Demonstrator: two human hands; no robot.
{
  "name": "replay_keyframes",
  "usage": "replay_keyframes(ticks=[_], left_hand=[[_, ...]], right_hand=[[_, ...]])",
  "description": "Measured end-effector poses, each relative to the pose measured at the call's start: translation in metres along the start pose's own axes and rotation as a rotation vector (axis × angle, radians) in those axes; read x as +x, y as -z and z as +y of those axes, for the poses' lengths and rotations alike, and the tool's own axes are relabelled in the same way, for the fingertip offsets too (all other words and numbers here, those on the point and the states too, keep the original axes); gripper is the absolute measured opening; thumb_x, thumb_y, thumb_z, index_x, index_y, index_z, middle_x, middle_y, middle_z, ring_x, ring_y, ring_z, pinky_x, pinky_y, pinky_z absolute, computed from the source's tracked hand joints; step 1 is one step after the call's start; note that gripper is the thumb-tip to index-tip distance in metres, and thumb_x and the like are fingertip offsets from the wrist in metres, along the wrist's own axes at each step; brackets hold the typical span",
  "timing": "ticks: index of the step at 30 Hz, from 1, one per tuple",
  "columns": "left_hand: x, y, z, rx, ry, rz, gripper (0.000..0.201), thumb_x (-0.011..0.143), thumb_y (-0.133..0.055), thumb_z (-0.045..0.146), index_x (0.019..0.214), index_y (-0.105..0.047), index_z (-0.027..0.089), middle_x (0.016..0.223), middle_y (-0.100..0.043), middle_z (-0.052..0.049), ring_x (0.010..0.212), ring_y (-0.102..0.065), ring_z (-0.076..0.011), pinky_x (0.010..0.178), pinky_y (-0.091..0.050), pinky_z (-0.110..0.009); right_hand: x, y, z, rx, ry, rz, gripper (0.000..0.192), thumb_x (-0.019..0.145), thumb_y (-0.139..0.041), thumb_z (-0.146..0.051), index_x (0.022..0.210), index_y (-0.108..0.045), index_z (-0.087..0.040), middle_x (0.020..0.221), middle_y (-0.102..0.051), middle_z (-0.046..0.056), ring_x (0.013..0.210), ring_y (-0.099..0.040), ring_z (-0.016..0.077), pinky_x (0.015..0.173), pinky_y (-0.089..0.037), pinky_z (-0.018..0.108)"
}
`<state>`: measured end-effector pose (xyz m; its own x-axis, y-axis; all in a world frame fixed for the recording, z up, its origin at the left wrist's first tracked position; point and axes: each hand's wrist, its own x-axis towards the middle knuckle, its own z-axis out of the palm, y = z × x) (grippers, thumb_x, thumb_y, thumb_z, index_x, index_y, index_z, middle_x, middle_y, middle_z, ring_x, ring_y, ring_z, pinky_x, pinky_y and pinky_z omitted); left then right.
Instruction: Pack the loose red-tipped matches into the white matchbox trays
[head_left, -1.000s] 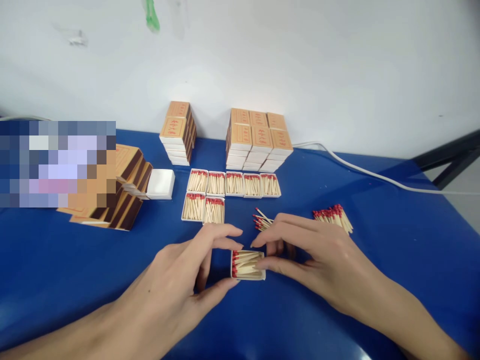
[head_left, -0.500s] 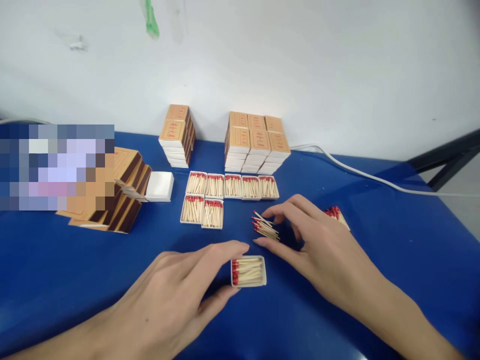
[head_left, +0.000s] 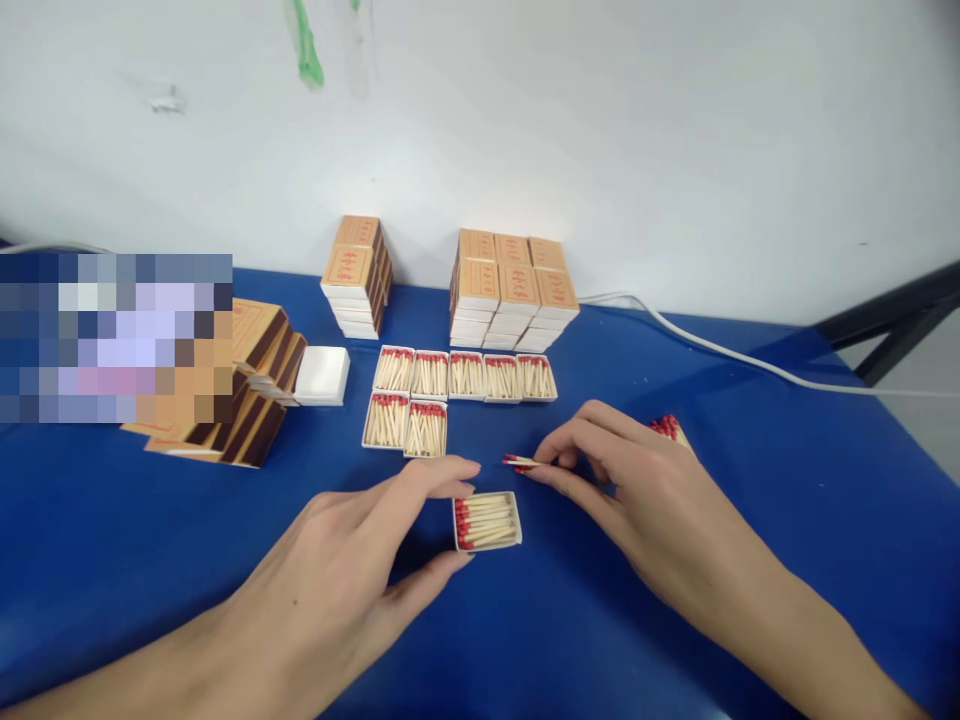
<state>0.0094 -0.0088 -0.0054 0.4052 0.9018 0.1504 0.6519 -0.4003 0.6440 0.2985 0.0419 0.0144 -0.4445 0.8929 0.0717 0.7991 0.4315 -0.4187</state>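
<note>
My left hand (head_left: pixel 382 560) holds a white matchbox tray (head_left: pixel 519 530) by its left end, thumb at the near side and fingers at the far side. Red-headed matches (head_left: pixel 487 520) lie in it side by side, heads to the left. To the right, my right hand (head_left: pixel 600 470) pinches a few matches (head_left: pixel 519 461) between thumb and fingertips, red heads pointing left, just above the blue table or on it. Beyond both hands stand filled trays (head_left: pixel 466 375) in two rows, their match heads toward the wall. Partly behind my right hand is a heap of matches (head_left: pixel 670 428).
Closed matchboxes are stacked against the white wall in a wide block (head_left: pixel 499 285) and a narrower stack (head_left: pixel 352 270). At left, box sleeves (head_left: pixel 259 335) lie piled beside a white tray piece (head_left: pixel 322 375). A white cable (head_left: pixel 705 345) crosses the blue table (head_left: pixel 787 450) at right.
The loose cluster of matches between my right fingers is down to a few, now pinched. The tray in my left hand has shifted slightly away and left, and its matches lie differently.
</note>
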Motion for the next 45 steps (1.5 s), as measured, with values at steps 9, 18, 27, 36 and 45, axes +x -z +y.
replay_keyframes(ticks=[9,18,27,36,45], left_hand=[[0.002,-0.002,0.001,-0.01,0.014,0.007,0.057,0.108,-0.076,0.029,0.159,-0.054,0.042,0.089,-0.074,0.01,0.048,-0.042,-0.01,0.053,-0.044,-0.021],[0.001,-0.002,-0.001,-0.028,-0.004,0.02,0.051,0.113,-0.071,0.034,0.16,-0.054,0.04,0.082,-0.069,0.009,0.048,-0.044,-0.0104,0.056,-0.049,-0.021],[0.0,-0.006,0.0,-0.001,-0.026,0.0,0.046,0.116,-0.07,0.043,0.159,-0.055,0.04,0.068,-0.052,0.012,0.05,-0.042,-0.0129,0.053,-0.043,-0.022],[0.0,-0.002,0.001,-0.029,-0.025,0.008,0.05,0.113,-0.073,0.037,0.16,-0.055,0.041,0.069,-0.054,0.013,0.049,-0.042,-0.0118,0.055,-0.048,-0.021],[-0.003,-0.003,-0.001,-0.048,-0.014,0.001,0.049,0.113,-0.072,0.035,0.159,-0.056,0.041,0.063,-0.042,0.014,0.047,-0.048,-0.0123,0.058,-0.052,-0.022]], right_hand=[[0.0,0.004,-0.009,0.079,0.083,0.1,0.013,0.115,-0.072,-0.025,0.102,-0.075,-0.024,0.102,-0.073,0.001,0.078,-0.07,0.0142,0.076,-0.059,0.027],[-0.012,0.0,-0.023,-0.066,0.34,-0.023,0.025,0.119,-0.056,-0.017,0.108,-0.077,-0.022,0.103,-0.074,0.008,0.09,-0.068,0.0212,0.074,-0.058,0.033],[-0.013,-0.008,-0.026,0.007,0.366,-0.029,0.025,0.121,-0.058,-0.027,0.11,-0.079,-0.019,0.1,-0.072,0.008,0.092,-0.061,0.023,0.075,-0.054,0.038],[-0.012,0.013,-0.011,0.232,0.118,-0.173,0.007,0.115,-0.075,-0.036,0.119,-0.075,-0.03,0.117,-0.073,0.002,0.1,-0.071,0.0184,0.083,-0.057,0.031],[-0.008,0.009,-0.019,0.378,0.086,-0.176,0.01,0.113,-0.074,-0.022,0.107,-0.079,-0.029,0.103,-0.08,-0.001,0.086,-0.075,0.015,0.086,-0.062,0.027]])
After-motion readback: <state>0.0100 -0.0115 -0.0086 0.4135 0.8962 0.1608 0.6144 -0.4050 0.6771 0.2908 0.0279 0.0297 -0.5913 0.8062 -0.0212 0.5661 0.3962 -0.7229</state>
